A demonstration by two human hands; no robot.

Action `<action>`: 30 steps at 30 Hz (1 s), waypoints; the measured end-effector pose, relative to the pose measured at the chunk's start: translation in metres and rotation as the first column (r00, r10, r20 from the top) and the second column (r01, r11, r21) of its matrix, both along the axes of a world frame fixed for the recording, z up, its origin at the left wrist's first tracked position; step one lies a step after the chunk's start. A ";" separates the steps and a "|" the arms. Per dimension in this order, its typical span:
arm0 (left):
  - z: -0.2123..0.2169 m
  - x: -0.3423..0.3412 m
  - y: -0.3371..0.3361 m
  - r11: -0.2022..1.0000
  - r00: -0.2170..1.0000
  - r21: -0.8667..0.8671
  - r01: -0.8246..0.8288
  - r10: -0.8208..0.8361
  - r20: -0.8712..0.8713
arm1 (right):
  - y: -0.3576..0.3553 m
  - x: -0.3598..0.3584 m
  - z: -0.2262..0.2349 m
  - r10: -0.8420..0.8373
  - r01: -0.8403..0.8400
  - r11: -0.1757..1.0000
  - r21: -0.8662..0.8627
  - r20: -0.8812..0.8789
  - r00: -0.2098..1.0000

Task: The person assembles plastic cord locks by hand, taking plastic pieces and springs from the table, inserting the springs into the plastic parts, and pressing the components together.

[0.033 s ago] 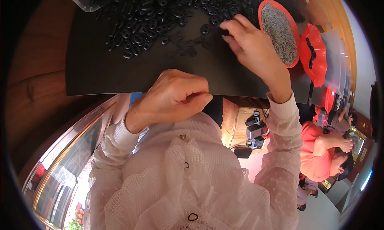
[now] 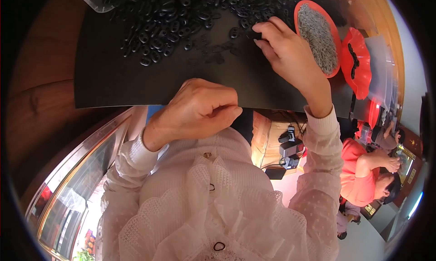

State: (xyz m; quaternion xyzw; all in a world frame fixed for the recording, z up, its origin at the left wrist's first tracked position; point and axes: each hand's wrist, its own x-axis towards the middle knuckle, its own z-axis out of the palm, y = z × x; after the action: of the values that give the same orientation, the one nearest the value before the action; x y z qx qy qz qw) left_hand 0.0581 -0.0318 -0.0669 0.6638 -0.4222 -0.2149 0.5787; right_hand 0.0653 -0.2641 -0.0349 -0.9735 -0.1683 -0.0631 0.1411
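My left hand (image 2: 200, 107) is closed, its fingers curled in at the near edge of the dark mat (image 2: 127, 84). What it holds, if anything, is hidden by the fingers. My right hand (image 2: 290, 52) reaches over the mat at the right side of a heap of small black oval parts with holes (image 2: 177, 16). Its thumb and forefinger are apart, and I see nothing between them. Close by the fingertips lies one black oval part (image 2: 234, 32). Thin flat dark bits (image 2: 215, 54) are scattered in front of the heap.
To the right of my right hand is a red-orange bowl (image 2: 336, 41) full of small grey pieces (image 2: 318, 38). Beside it stands a red wavy-rimmed dish (image 2: 362, 75) with black pieces inside. A clear plastic container (image 2: 93, 0) sits far left. Another person (image 2: 359, 170) works at the right.
My right hand has shifted very slightly to the right. My left hand stays in place.
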 end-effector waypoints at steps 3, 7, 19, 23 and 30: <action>-0.002 0.002 0.002 1.000 1.000 0.000 0.007 -0.007 0.019 | 0.010 -0.008 0.002 0.101 -0.104 0.993 0.050 0.058 0.993; -0.002 0.000 0.003 1.000 0.999 -0.022 -0.019 0.018 -0.026 | 0.035 -0.009 0.001 0.140 -0.131 0.961 -0.245 0.018 0.990; 0.005 -0.005 0.000 0.984 0.962 -0.025 -0.177 0.168 -0.218 | 0.031 -0.013 -0.008 0.136 -0.139 0.990 -0.006 0.230 0.964; 0.014 -0.007 -0.004 0.956 0.871 0.095 -0.279 0.293 -0.394 | 0.049 -0.032 0.004 0.130 -0.216 0.948 0.234 0.333 0.934; 0.015 -0.009 -0.007 0.946 0.846 -0.086 -0.312 0.235 -0.478 | 0.056 -0.048 0.006 0.100 -0.206 0.920 0.333 0.310 0.945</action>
State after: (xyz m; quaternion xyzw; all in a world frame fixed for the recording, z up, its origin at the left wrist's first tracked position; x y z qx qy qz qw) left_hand 0.0488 -0.0386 -0.0524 0.5981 -0.1891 -0.2469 0.7386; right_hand 0.0175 -0.2081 -0.0285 -0.8950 -0.2489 -0.2221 0.2962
